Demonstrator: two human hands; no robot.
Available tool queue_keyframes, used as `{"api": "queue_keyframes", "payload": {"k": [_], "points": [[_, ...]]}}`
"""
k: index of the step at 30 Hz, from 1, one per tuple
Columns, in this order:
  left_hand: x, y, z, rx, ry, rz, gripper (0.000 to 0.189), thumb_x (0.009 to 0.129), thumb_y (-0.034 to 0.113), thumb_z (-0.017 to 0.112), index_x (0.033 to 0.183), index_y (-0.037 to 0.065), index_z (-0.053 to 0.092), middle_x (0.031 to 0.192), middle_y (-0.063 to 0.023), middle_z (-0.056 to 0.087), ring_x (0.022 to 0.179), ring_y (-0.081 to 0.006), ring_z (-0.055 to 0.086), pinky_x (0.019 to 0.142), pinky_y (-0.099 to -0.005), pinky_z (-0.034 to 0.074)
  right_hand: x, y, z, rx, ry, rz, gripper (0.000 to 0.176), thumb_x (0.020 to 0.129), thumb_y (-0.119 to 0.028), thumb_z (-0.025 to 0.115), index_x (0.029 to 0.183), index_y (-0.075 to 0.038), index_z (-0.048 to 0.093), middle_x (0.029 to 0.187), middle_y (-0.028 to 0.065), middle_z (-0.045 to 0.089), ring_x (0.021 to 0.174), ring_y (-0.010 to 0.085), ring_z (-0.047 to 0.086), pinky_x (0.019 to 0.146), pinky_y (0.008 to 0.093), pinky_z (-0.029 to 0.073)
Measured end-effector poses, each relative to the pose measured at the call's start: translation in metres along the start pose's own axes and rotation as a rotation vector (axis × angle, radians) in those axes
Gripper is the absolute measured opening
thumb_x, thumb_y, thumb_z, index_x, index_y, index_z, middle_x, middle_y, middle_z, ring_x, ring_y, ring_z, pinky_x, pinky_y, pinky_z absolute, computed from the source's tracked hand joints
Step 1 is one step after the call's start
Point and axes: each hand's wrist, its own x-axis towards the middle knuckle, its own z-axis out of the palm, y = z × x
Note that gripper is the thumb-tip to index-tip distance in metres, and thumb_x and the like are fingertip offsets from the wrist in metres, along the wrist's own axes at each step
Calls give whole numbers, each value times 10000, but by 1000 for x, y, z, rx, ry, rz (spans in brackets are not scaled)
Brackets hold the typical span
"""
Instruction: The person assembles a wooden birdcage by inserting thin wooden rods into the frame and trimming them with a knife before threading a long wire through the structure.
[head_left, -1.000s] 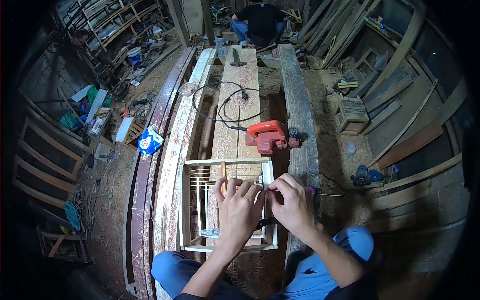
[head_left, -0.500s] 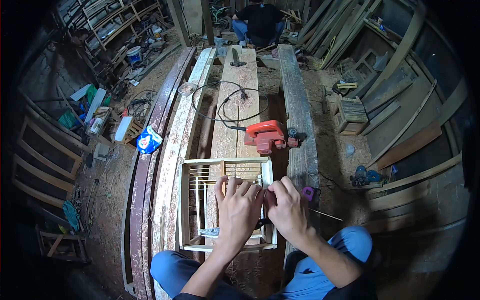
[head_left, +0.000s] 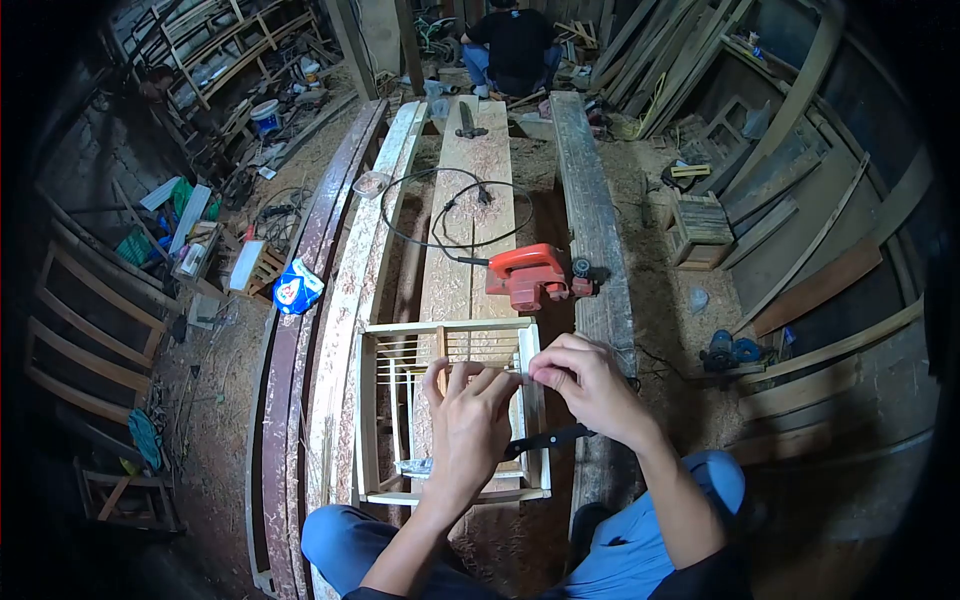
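In front of me, a small wooden frame (head_left: 365, 420) with thin rods (head_left: 395, 352) across its upper part lies over the planks. My left hand (head_left: 468, 420) reaches over its middle, fingers curled together near the right rail (head_left: 533, 405); the thumb and anything gripped are hidden. At that rail's outer side my right hand (head_left: 595, 390) is closed, thumb and forefinger pinched. What sits in the pinch is too small to make out. Below both hands a knife (head_left: 552, 439) rests across the frame, its black handle pointing right and its middle covered by my left hand.
Beyond the frame, a red electric planer (head_left: 530, 275) with a looped black cord (head_left: 455, 245) sits on the planks. A hammer-like tool (head_left: 468, 122) lies farther off. To the left is a blue-white packet (head_left: 298, 287). At the back a person (head_left: 512, 50) sits facing away.
My right hand has shifted right and turned, exposing the knife handle. The thin stick that jutted out at lower right no longer shows. The purple object beside that hand is now hidden.
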Motion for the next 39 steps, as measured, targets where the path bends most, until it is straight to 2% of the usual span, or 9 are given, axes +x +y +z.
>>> {"api": "queue_keyframes", "payload": {"k": [2,10,13,21,24,28,34,38,39], "points": [[0,0,1,-5,8,-2,217,846,30,777,1048,110,782,967,-29,741,1053,-237,655,1162,-496,342,1,-2,1,331,-11,223,81,1016,-78,674,1054,-19,715,977,132,678,934,336,651,847,438,523],[1,1,0,22,19,-6,177,906,52,774,1073,104,799,985,-39,767,1022,-237,678,1159,-486,362,-13,-8,-6,197,114,327,84,1043,0,579,1095,6,645,1031,170,624,947,370,671,814,447,537],[1,1,1,36,9,-12,180,908,68,778,1082,104,804,1002,-44,773,1045,-238,679,1164,-486,365,-21,-1,0,58,162,103,127,1017,-1,612,1120,-7,685,1037,159,633,932,366,668,805,464,539],[0,2,3,41,25,-22,119,890,76,798,1007,97,805,1020,-47,739,1052,-252,672,1128,-471,393,-32,-8,-5,-195,108,101,195,984,-33,669,1169,-42,731,1015,142,653,861,354,674,762,451,549],[0,3,3,44,27,-41,119,882,70,804,998,99,807,1025,-55,718,1042,-258,670,1120,-467,397,-32,-4,1,26,213,175,215,1014,-24,652,1217,-32,722,1002,135,670,791,281,674,698,401,542],[0,2,3,36,41,-27,189,919,102,777,1108,104,778,1054,-67,702,1052,-271,653,1141,-487,381,-26,10,-6,428,283,327,262,1070,-43,638,1323,-27,699,967,22,670,821,56,579,681,252,474],[2,-1,-2,-94,74,-52,265,905,106,791,1168,98,764,1074,-92,734,1080,-299,659,1120,-463,395,-17,-10,-18,606,314,280,281,1127,-102,584,1392,-24,633,999,2,632,860,50,590,728,220,488],[0,-1,-11,-137,100,-36,265,891,76,798,1154,76,766,1119,-93,746,1102,-301,674,1070,-441,433,-9,-38,-19,816,336,361,389,1137,-108,554,1518,-60,491,1068,18,579,737,58,610,565,209,465],[-1,-2,-13,-127,109,-40,272,891,66,794,1161,74,761,1131,-90,746,1114,-306,674,1071,-440,435,-8,-38,-16,736,328,333,381,1130,-90,553,1507,-56,504,1077,46,598,790,96,637,631,250,502]]}}
